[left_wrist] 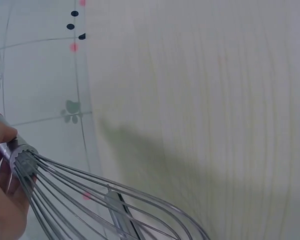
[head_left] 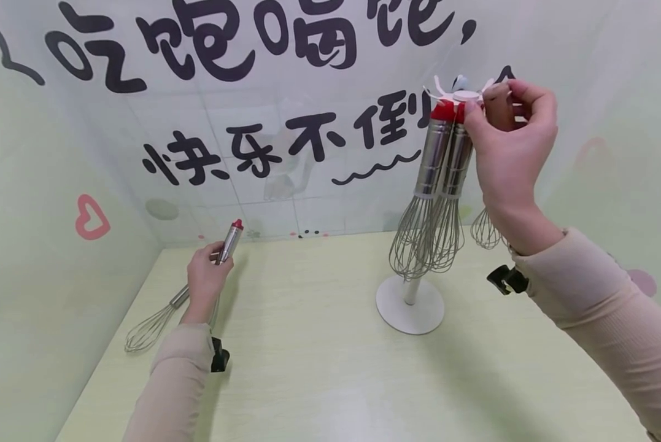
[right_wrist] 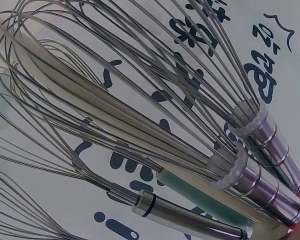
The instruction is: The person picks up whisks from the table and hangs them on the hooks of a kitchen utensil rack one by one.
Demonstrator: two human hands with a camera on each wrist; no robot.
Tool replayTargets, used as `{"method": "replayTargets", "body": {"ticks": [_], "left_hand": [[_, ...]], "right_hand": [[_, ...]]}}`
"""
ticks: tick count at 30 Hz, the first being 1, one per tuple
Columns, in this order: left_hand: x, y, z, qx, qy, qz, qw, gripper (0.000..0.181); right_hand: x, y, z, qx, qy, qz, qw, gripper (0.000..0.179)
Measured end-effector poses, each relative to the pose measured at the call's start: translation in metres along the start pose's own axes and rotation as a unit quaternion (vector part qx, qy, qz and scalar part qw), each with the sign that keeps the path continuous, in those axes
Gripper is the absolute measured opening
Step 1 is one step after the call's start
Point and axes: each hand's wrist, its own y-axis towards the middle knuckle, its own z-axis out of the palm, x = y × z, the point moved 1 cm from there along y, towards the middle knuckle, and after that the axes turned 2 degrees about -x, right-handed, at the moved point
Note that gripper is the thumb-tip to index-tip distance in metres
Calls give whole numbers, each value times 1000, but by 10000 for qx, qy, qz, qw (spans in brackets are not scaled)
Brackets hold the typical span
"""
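My left hand (head_left: 205, 279) grips a steel whisk (head_left: 232, 241) with a red-tipped handle above the table's left side; its wires (left_wrist: 100, 200) spread downward in the left wrist view. Behind it, a second whisk (head_left: 152, 325) lies on the table, its handle partly covered by the hand. At the top of a white rack (head_left: 410, 319), my right hand (head_left: 515, 144) pinches a brown handle (head_left: 498, 109); its lower end is hidden behind the hand. Two red-tipped steel whisks (head_left: 434, 159) hang beside it on the rack. A smaller wire head (head_left: 487, 230) shows below the right wrist.
In the right wrist view, a steel-handled whisk (right_wrist: 190, 215) with black rings and a green handle (right_wrist: 205, 197) hang close by. White hooks (head_left: 439, 86) stick out at the rack's top. Walls enclose the pale table (head_left: 319, 344) at the back and sides.
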Motion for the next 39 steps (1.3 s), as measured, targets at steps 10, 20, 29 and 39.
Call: {"method": "replayTargets", "body": {"ticks": [10, 20, 29, 39], "left_hand": [[-9, 2, 0, -61, -214, 28, 9997, 47], [-29, 3, 4, -173, -510, 174, 9984, 46], [-54, 4, 6, -125, -1014, 318, 9943, 46], [-84, -2, 10, -116, -1608, 330, 9864, 46]], "right_hand": [[-1, 3, 0, -19, 72, -207, 9998, 35], [-1, 4, 0, -126, -88, -390, 9991, 29], [-15, 15, -8, -90, 208, -359, 9991, 29], [-20, 21, -12, 34, 399, -308, 9987, 27]]}}
